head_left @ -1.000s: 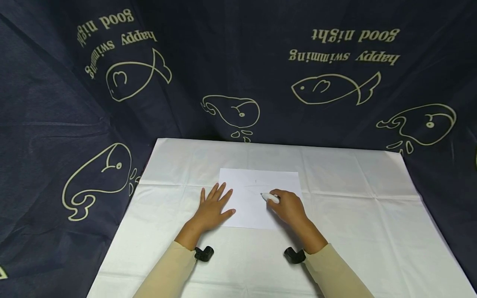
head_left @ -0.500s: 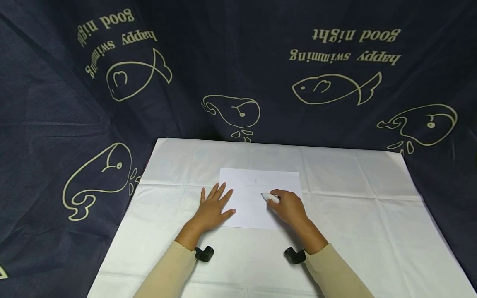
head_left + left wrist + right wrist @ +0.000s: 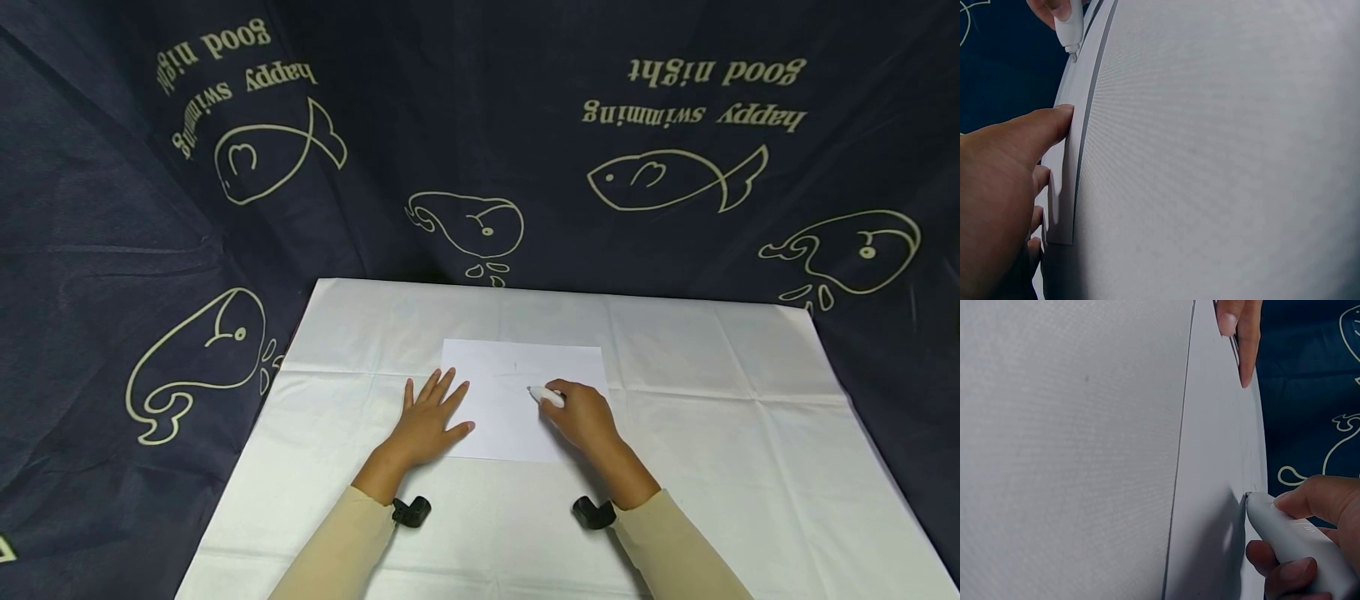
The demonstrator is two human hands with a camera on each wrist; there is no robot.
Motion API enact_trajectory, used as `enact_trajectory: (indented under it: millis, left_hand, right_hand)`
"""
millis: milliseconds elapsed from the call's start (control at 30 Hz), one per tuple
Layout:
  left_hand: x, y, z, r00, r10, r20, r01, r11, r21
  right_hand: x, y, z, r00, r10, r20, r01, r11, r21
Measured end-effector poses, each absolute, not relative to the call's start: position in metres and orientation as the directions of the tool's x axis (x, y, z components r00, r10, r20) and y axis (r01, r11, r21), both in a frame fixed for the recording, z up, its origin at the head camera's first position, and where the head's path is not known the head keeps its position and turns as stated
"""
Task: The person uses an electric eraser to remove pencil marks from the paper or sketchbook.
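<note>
A sheet of white paper (image 3: 502,429) lies on the cloth-covered table. My left hand (image 3: 423,427) rests flat on its left edge, fingers spread. In my right hand (image 3: 587,418) I hold a thick white pen (image 3: 1304,547) with a small metal tip, pinched between thumb and fingers. Its tip points left and is at the paper's surface, right of the middle; I cannot tell for sure whether it touches. Faint thin marks (image 3: 515,366) show on the upper part of the sheet. The left wrist view shows my thumb (image 3: 1054,122) on the near edge of the paper.
A white creased cloth (image 3: 712,467) covers the table around the paper. Behind and to the left hangs a dark blue curtain (image 3: 555,167) printed with fish, whales and lettering. A black wrist camera (image 3: 411,511) sits on each wrist.
The pen tip has shifted very slightly right and away from me along with my right hand. My left hand and the paper have stayed in place.
</note>
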State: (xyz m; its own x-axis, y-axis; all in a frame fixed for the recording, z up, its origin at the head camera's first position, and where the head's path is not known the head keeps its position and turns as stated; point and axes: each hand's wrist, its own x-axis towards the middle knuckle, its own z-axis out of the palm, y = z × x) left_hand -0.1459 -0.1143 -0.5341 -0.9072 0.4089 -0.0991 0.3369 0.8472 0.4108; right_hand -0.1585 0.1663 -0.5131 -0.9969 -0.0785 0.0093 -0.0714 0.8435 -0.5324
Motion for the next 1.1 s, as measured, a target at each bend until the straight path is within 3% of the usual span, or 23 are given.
enact_trajectory:
  millis: [1100]
  left_hand:
    - [-0.1468, -0.1149, -0.5362, -0.906, 0.414, -0.094, 0.345, 0.848, 0.402]
  right_hand:
    - [-0.1578, 0.1649, -0.5109, -0.996, -0.088, 0.005, -0.078, 0.846, -0.527]
